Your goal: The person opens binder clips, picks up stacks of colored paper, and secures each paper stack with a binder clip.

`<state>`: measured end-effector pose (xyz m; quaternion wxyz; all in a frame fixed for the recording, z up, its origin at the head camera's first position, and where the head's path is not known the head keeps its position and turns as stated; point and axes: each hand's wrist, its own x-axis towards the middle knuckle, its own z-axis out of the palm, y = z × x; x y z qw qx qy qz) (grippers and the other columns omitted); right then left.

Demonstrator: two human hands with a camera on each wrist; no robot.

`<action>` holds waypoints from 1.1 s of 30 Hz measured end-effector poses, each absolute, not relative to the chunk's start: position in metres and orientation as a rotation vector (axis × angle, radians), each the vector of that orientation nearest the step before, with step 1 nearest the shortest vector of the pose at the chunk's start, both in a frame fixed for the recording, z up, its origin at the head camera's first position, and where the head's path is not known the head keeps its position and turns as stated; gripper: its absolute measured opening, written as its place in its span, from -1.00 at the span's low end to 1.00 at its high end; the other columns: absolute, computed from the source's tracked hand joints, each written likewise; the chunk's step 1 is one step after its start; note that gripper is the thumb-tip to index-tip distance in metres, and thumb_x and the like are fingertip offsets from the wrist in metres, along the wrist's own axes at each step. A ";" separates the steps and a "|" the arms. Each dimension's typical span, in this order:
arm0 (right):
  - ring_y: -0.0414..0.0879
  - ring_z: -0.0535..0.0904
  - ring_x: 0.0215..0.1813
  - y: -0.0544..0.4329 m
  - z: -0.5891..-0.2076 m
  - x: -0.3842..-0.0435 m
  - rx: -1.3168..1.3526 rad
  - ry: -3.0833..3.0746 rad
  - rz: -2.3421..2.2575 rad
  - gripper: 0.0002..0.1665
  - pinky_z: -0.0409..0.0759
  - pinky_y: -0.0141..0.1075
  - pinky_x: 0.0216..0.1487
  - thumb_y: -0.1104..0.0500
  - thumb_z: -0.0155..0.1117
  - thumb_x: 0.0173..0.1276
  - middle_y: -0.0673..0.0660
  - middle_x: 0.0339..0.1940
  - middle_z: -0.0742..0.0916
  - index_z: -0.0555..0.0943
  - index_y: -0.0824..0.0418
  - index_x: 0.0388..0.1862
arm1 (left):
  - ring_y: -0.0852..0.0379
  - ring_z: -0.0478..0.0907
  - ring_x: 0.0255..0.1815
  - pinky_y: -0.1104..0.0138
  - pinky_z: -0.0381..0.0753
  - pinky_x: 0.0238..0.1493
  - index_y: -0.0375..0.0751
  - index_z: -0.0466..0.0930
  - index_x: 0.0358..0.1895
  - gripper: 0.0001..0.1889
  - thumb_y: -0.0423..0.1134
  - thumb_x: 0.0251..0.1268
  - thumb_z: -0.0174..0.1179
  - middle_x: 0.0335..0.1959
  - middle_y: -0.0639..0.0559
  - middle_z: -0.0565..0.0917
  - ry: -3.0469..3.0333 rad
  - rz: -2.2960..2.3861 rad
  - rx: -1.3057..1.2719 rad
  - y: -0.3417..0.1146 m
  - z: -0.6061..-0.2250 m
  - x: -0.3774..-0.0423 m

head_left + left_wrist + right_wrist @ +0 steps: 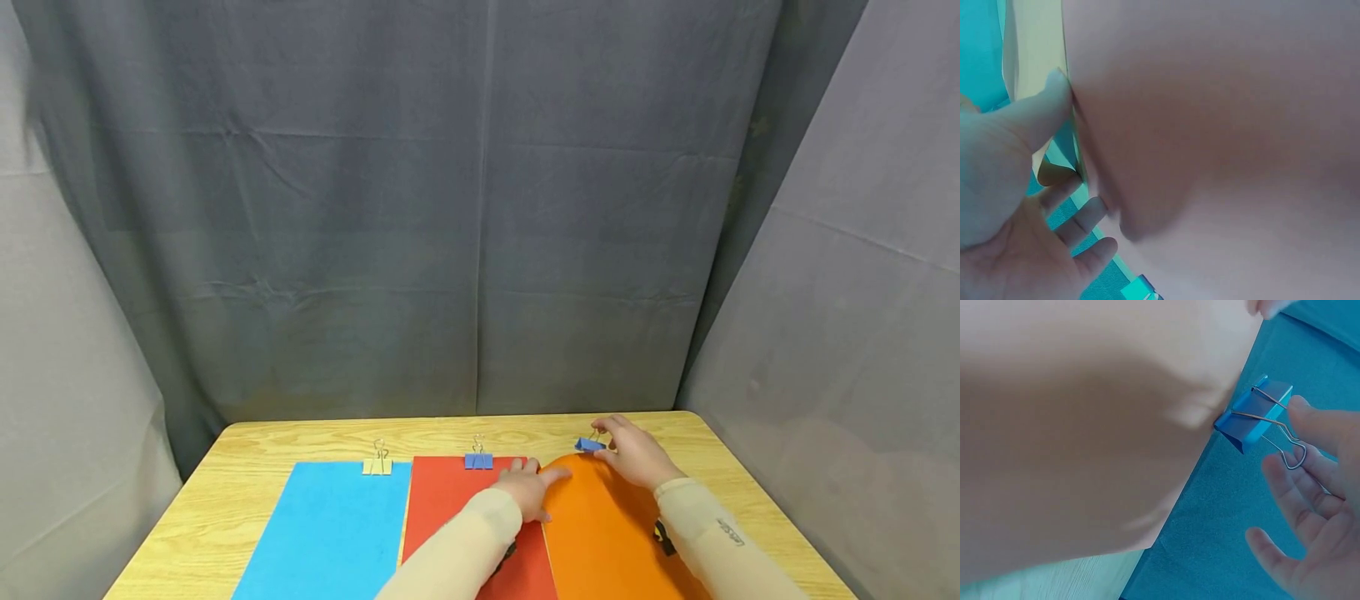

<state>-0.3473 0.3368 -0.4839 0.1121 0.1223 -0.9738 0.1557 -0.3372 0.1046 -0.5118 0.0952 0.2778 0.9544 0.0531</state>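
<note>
On the right, an orange sheet bows upward along its far edge. My right hand pinches the wire handles of a blue binder clip, thumb on one side and fingers on the other. Seen from the right wrist, the binder clip meets the sheet's edge; how far it bites is unclear. My left hand spreads its fingers over the red sheet and the orange sheet's left edge. In the left wrist view the thumb touches that raised edge.
A blue sheet lies at the left with a yellow binder clip on its far edge. Another blue binder clip sits on the red sheet's far edge. The wooden table ends at a grey curtain.
</note>
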 end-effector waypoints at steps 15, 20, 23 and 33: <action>-0.04 0.62 -0.17 0.336 -0.489 -0.345 0.373 -2.848 0.458 -0.50 0.71 -0.05 -0.03 0.22 0.49 0.32 0.20 0.09 0.68 0.59 0.27 0.20 | 0.07 0.29 0.14 0.24 0.41 0.14 0.50 0.45 0.42 -0.36 0.07 0.26 0.42 0.31 0.08 0.41 2.838 0.180 0.824 0.100 -0.502 -0.325; -0.10 0.60 -0.21 0.335 -0.491 -0.344 0.387 -2.843 0.448 -0.50 0.71 -0.06 -0.04 0.22 0.50 0.31 0.19 0.09 0.68 0.59 0.27 0.20 | 0.08 0.28 0.13 0.23 0.40 0.13 0.50 0.45 0.41 -0.36 0.07 0.26 0.42 0.31 0.09 0.40 2.820 0.215 0.821 0.098 -0.503 -0.326; -0.11 0.59 -0.22 0.334 -0.492 -0.344 0.395 -2.835 0.437 -0.50 0.70 -0.08 -0.04 0.22 0.50 0.31 0.19 0.09 0.68 0.60 0.27 0.20 | 0.08 0.28 0.14 0.23 0.39 0.12 0.51 0.45 0.41 -0.36 0.06 0.26 0.42 0.30 0.09 0.39 2.819 0.224 0.821 0.097 -0.501 -0.324; -0.08 0.61 -0.20 0.332 -0.492 -0.342 0.381 -2.851 0.452 -0.51 0.71 -0.08 -0.03 0.23 0.50 0.31 0.17 0.08 0.67 0.60 0.25 0.19 | 0.08 0.26 0.10 0.22 0.38 0.06 0.53 0.44 0.41 -0.36 0.08 0.27 0.41 0.25 0.06 0.39 2.831 0.237 0.820 0.098 -0.510 -0.330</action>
